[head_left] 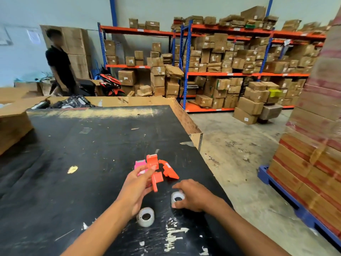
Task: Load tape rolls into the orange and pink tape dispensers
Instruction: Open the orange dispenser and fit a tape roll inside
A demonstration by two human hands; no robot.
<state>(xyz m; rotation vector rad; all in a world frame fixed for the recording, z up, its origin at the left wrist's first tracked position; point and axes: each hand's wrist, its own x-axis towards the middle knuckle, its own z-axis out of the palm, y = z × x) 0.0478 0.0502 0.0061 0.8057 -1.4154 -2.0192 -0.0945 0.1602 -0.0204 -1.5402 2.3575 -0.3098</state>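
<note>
My left hand point(137, 187) holds an orange tape dispenser point(154, 170) a little above the black table point(77, 145), its lower part hanging open. A pink dispenser point(139, 165) lies just behind my left fingers, partly hidden. A second orange dispenser point(168, 169) lies on the table to the right. My right hand point(191, 194) rests over a clear tape roll point(177, 197), fingers curled around its right side and thumb at its lower edge. Another clear tape roll point(145, 216) stands free on the table under my left wrist.
The table's right edge point(199, 137) drops to a concrete floor. A pallet of wrapped cartons point(311, 145) stands at the right. Open cardboard boxes point(14, 115) sit at the table's far left. A person in black point(60, 63) stands beyond the table, with shelving full of boxes behind.
</note>
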